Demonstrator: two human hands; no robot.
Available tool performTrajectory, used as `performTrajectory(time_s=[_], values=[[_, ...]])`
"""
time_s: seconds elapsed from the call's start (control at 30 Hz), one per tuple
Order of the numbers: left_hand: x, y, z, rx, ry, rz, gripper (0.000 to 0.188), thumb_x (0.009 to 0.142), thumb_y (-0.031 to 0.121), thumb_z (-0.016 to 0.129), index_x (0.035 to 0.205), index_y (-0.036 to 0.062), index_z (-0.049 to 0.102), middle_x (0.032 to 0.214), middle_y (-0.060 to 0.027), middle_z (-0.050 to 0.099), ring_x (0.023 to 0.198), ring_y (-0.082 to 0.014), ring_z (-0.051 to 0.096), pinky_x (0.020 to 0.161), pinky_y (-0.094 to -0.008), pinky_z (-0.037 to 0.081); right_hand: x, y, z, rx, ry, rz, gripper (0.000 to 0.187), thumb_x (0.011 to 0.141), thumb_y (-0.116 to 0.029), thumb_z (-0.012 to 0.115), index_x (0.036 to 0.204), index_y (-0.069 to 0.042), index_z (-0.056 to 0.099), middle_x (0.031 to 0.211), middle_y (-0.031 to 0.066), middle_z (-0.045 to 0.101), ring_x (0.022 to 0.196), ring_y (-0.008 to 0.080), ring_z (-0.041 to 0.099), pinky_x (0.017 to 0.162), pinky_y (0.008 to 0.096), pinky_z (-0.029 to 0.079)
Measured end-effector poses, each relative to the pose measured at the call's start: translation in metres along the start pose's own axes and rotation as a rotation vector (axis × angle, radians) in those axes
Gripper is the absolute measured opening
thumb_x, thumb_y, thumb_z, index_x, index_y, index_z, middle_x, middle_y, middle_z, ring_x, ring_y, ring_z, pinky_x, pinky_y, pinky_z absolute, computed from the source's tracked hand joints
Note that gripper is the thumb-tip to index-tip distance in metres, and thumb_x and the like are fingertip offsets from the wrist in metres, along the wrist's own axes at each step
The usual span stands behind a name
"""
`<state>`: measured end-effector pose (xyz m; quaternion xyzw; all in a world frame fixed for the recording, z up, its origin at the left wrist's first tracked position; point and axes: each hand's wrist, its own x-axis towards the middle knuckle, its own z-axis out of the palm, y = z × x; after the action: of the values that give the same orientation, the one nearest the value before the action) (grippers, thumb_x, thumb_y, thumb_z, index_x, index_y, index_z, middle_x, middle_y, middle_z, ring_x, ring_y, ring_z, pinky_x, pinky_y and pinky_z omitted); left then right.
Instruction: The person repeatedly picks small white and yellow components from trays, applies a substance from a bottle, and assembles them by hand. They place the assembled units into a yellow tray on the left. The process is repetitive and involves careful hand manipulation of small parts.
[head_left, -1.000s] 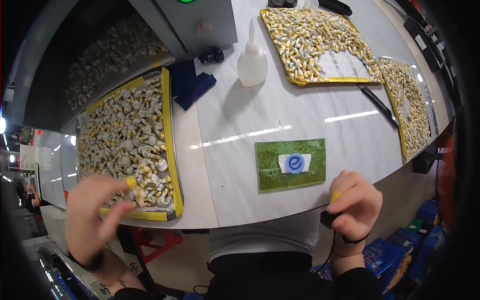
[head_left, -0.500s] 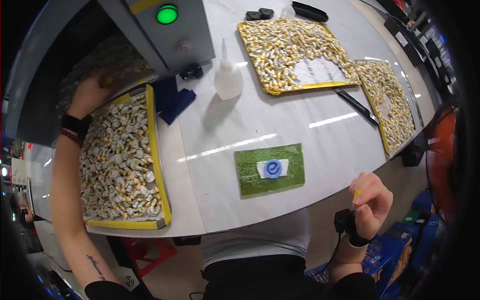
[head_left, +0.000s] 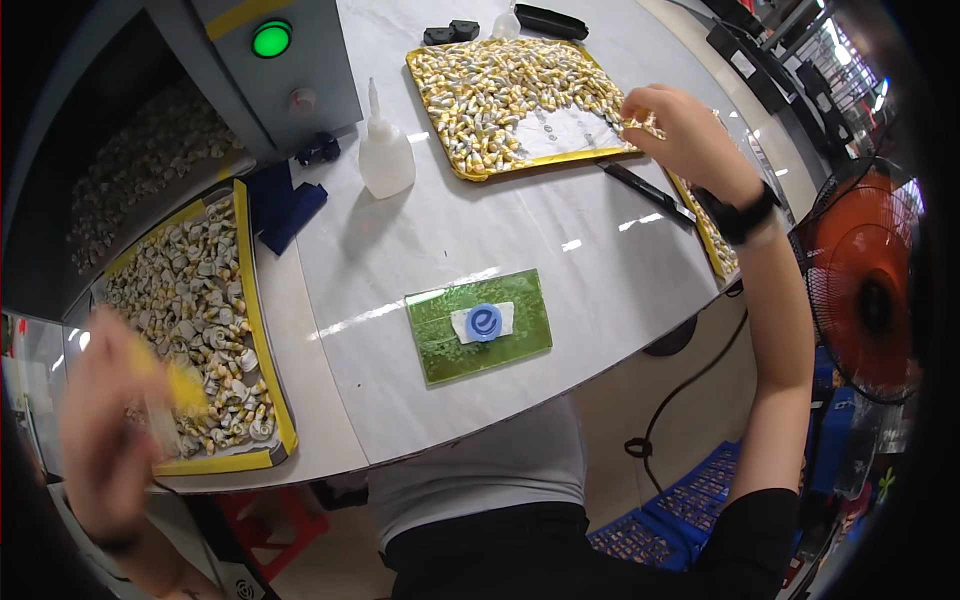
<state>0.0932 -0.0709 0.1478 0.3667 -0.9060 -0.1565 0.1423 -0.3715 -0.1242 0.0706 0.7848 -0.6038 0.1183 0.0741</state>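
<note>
My left hand (head_left: 112, 430) is smeared by motion over the near-left corner of the left tray (head_left: 265, 350), which is edged with yellow tape and heaped with small whitish-and-yellow pieces. A blurred yellow patch (head_left: 188, 388) shows beside its fingers; what it is, I cannot make out. My right hand (head_left: 685, 140) is over the right corner of the far tray (head_left: 580, 154), its fingers curled in toward the thumb. Whatever they pinch is hidden. Small silver-and-yellow pieces (head_left: 500, 90) fill most of that tray, leaving a bare white patch at its front.
A green slab (head_left: 440, 365) bearing a blue round piece (head_left: 484, 322) lies mid-table. Behind it stand a white squeeze bottle (head_left: 387, 160), dark blue cloth (head_left: 290, 215) and a black cutter-like tool (head_left: 648, 193). A grey machine with a green light (head_left: 271, 39) is far left, an orange fan (head_left: 865, 270) right.
My left hand has come out from the machine opening toward me, beside the left tray. My right hand has moved from the table's near-right edge up to the far tray. The view has shifted right.
</note>
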Motion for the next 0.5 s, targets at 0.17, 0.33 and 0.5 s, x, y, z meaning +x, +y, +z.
performTrajectory(time_s=[0.17, 0.33, 0.5], values=[[-0.036, 0.027, 0.055, -1.002, -0.394, 0.286, 0.022, 0.083, 0.015, 0.063, 0.091, -0.0048, 0.06, 0.072, -0.012, 0.057, 0.064, -0.0255, 0.057, 0.06, -0.0336, 0.049, 0.04, 0.019, 0.05, 0.013, -0.091, 0.112, 0.017, 0.072, -0.01, 0.064, 0.085, 0.002, 0.061, 0.082, 0.0189, 0.063, 0.081, 0.0346, 0.06, 0.073, 0.0395, 0.047], [-0.034, 0.028, 0.125, -1.359, -0.374, -0.002, 0.02, 0.09, 0.009, 0.049, 0.1, -0.0052, 0.058, 0.072, -0.0081, 0.053, 0.061, -0.019, 0.053, 0.058, -0.0275, 0.044, 0.028, 0.031, 0.05, -0.017, -0.11, 0.188, 0.014, 0.073, -0.009, 0.064, 0.082, 0.001, 0.061, 0.08, 0.0188, 0.063, 0.08, 0.0347, 0.06, 0.073, 0.0395, 0.048], [-0.045, 0.045, 0.161, -1.845, -0.225, -0.411, 0.026, 0.085, -0.003, 0.054, 0.11, -0.0085, 0.053, 0.092, -0.0103, 0.05, 0.087, -0.0146, 0.056, 0.082, -0.0326, 0.051, 0.04, 0.018, 0.054, -0.014, -0.103, 0.198, 0.01, 0.075, -0.009, 0.061, 0.081, -0.001, 0.06, 0.077, 0.0185, 0.063, 0.078, 0.0346, 0.06, 0.071, 0.0398, 0.048]])
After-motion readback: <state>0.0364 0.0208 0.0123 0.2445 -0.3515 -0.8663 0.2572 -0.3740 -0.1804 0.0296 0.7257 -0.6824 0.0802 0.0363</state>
